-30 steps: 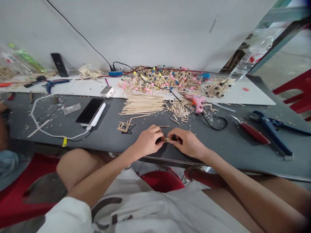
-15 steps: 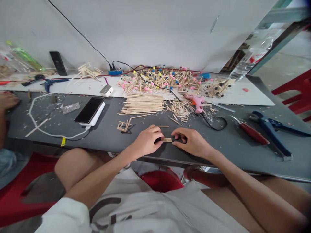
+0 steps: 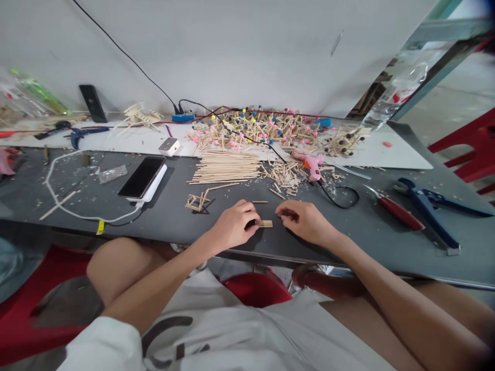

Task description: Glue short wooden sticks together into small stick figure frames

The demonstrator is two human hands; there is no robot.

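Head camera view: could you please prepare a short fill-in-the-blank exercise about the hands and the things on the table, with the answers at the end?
1. The small stick bundle is held in the person's ____ hand.
2. The body of the glue gun is ____ in colour.
3. The phone lies on top of a ____ block.
4. The handle of the pointed tool is ____.

Missing words: left; pink; white; red.

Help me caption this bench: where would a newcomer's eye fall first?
Probably on the colour-tipped stick heap, on the white board at the back. The pink glue gun stands out in front of it, towards the right. Up front, the left hand holds a small stick bundle; the right hand is apart beside it.
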